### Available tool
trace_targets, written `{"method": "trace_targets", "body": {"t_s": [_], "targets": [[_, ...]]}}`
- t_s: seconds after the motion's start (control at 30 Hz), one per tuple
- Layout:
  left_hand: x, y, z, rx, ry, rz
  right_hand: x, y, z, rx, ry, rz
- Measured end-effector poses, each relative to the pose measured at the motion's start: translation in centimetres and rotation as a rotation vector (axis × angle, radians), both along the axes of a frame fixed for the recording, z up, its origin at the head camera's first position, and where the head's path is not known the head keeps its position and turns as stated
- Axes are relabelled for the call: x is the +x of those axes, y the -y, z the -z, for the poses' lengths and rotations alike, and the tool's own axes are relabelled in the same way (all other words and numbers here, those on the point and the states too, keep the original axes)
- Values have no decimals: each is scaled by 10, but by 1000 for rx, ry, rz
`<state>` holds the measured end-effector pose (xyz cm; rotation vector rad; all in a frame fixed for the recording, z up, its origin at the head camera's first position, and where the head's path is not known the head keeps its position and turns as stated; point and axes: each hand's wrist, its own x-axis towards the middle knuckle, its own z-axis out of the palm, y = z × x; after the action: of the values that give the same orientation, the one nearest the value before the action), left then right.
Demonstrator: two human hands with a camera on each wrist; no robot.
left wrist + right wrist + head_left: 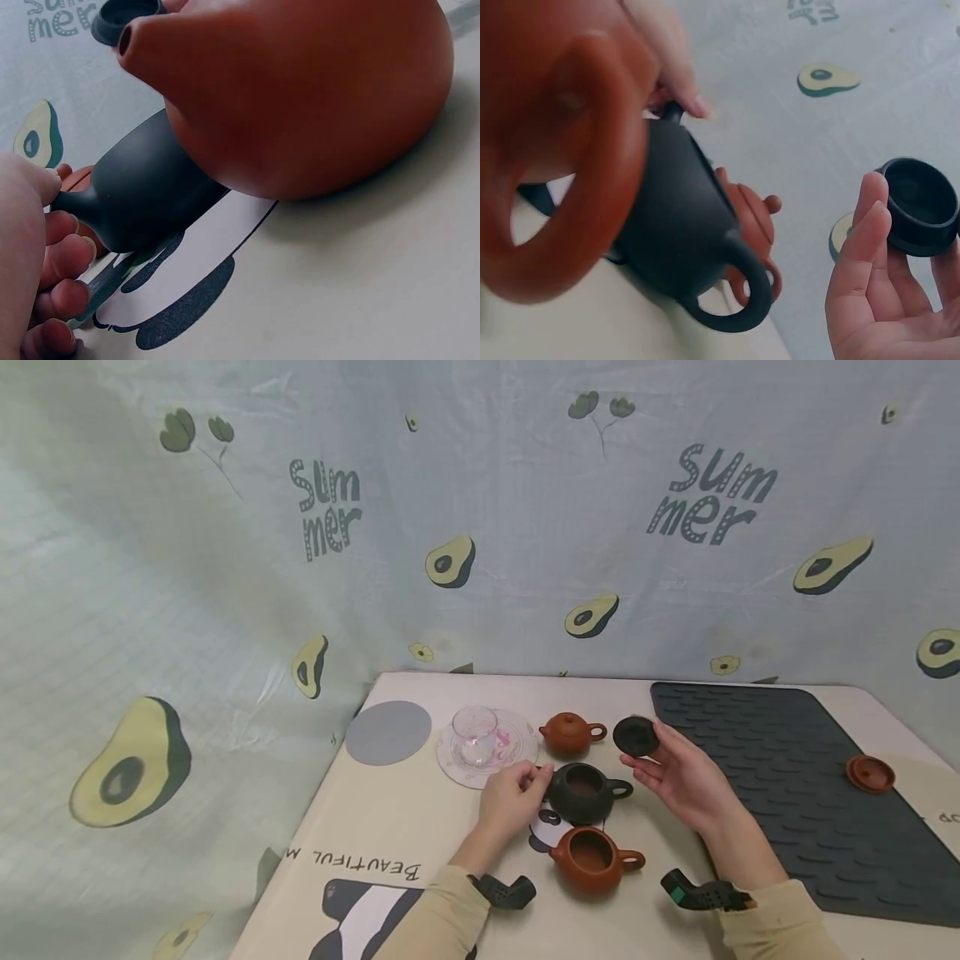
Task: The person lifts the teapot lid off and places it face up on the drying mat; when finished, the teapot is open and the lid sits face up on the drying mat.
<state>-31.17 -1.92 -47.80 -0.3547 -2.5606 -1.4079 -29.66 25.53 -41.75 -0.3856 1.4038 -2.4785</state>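
Observation:
A black teapot [583,795] stands without a lid in the middle of the table. My left hand [513,797] pinches its spout [71,201] between thumb and forefinger. Off to the right, my right hand [690,781] holds the black lid [636,737] up by its edge, with the hollow underside turned to view [921,196]. Closer to me sits a reddish-brown teapot [592,862], also uncovered, its handle pointing right. Behind the black one, a smaller reddish-brown teapot [568,734] has its lid on.
A glass cup [476,735] stands on a round patterned coaster [450,767] at the back left, beside a grey disc [388,732]. On the right lies a dark ridged mat [780,827], with a reddish-brown lid [872,773] on it. An avocado-print curtain [517,527] hangs behind.

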Motion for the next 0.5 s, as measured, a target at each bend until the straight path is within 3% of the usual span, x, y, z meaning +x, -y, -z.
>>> {"method": "trace_targets", "body": {"t_s": [0.27, 0.5], "targets": [[2, -4, 4, 2, -1, 2, -3, -5, -6, 216, 46, 142], [-4, -5, 2, 5, -14, -10, -13, -16, -10, 204, 96, 169]]}}
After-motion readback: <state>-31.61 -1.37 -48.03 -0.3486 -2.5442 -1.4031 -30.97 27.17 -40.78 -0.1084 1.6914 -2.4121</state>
